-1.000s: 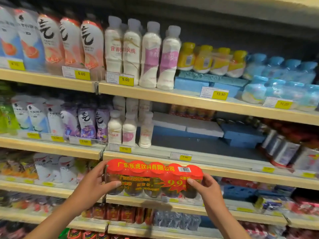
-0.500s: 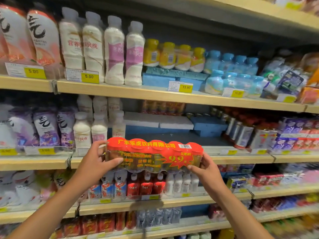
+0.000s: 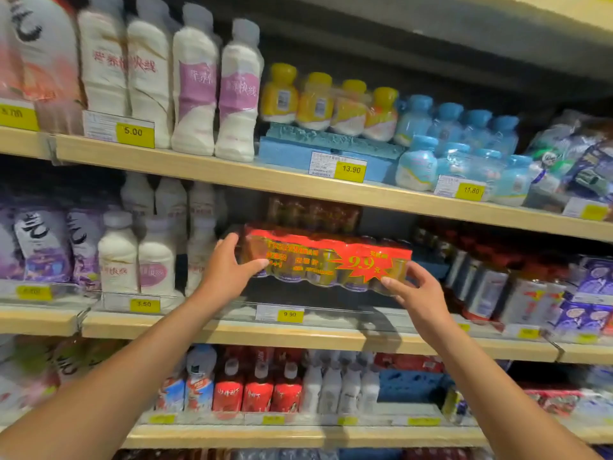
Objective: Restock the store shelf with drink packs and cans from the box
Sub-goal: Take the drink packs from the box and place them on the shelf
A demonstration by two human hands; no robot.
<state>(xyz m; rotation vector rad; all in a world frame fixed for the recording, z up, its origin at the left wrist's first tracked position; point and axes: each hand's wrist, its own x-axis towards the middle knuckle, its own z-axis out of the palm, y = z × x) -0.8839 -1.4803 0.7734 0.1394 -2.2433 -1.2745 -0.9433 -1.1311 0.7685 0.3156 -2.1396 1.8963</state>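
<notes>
The drink pack (image 3: 326, 260) at frame centre wore red wrap with yellow lettering; the price tag (image 3: 289, 314) below was yellow.

Drink pack (image 3: 326, 260) sits above shelf (image 3: 232, 333), between white bottles (image 3: 139, 254) and cans (image 3: 481, 287).

**Bare arms, nothing worn**

Two forearms enter from the bottom corners, both bare up to the frame edge with no sleeve showing. The left hand (image 3: 229, 272) and the right hand (image 3: 416, 295) wear no gloves, rings, watch or band. The fingernails are short and unpainted.
</notes>
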